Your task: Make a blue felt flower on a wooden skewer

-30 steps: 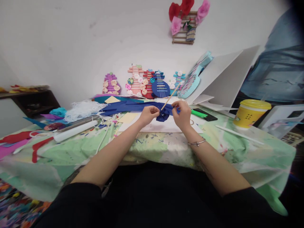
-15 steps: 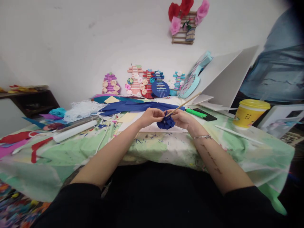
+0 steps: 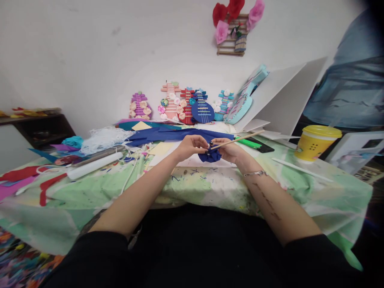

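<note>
Between my two hands is a crumpled dark blue paper flower (image 3: 211, 155), held just above the front of the table. My left hand (image 3: 192, 148) pinches its left side with thumb and fingertips. A thin wooden stick (image 3: 240, 139) runs from the flower up to the right. My right hand (image 3: 229, 150) is closed around the flower's right side and the stick's lower end; its fingertips are partly hidden. Under the hands lies a white sheet (image 3: 168, 157), with blue paper (image 3: 180, 136) spread behind it.
A green marker (image 3: 248, 143) and a black phone-like slab (image 3: 266, 148) lie right of my hands. Further right stands a yellow lidded cup (image 3: 317, 143). A white glue gun (image 3: 94, 165) and white string (image 3: 103, 140) lie left. Decorated paper instruments (image 3: 203, 111) line the wall.
The stick has tipped down to the right and now lies flatter. My fingers have shifted slightly around the blue flower; the hands stay in place.
</note>
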